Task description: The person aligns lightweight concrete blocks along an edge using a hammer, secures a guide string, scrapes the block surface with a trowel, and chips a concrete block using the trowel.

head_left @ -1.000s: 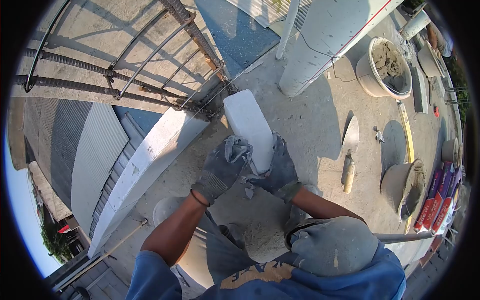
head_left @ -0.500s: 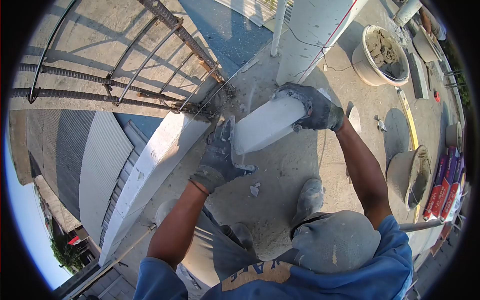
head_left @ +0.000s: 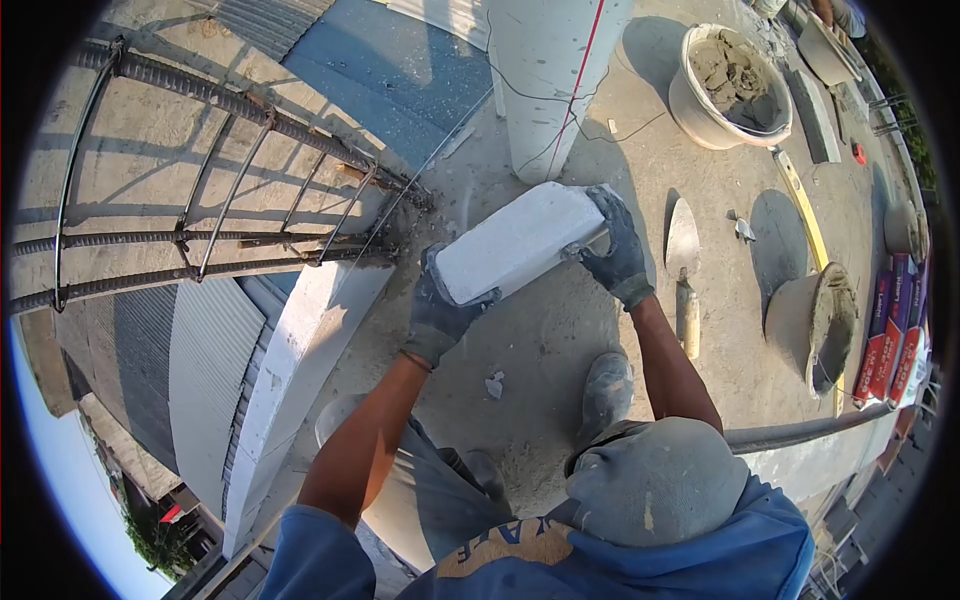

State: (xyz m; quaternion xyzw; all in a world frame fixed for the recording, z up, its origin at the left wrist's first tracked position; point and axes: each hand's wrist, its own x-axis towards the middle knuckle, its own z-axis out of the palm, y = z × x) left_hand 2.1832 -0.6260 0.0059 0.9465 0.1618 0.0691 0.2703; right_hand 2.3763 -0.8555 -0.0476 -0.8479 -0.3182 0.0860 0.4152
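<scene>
A white lightweight concrete block [head_left: 520, 240] is held in front of me between both gloved hands, lengthwise from left to right. My left hand [head_left: 440, 310] grips its near left end, thumb along the lower edge. Around the far right end, my right hand [head_left: 618, 250] is closed with its fingers over the top corner. Both dark gloves are smeared with mortar. To the left runs a low wall of white blocks [head_left: 290, 380], ending beside a rebar cage [head_left: 220, 240]. Right of my right hand, a trowel [head_left: 683, 240] lies on the concrete floor.
A round pillar [head_left: 560, 90] with a red string stands ahead. At right are a mortar bucket [head_left: 690, 105], a tilted bucket [head_left: 800, 335], a yellow spirit level [head_left: 805, 215] and cement bags [head_left: 893, 330]. Another person's arm [head_left: 823, 12] shows at the top right.
The block has turned flatter, showing more of its broad face, and both hands have shifted with it. My view has swung, bringing the whole trowel into sight.
</scene>
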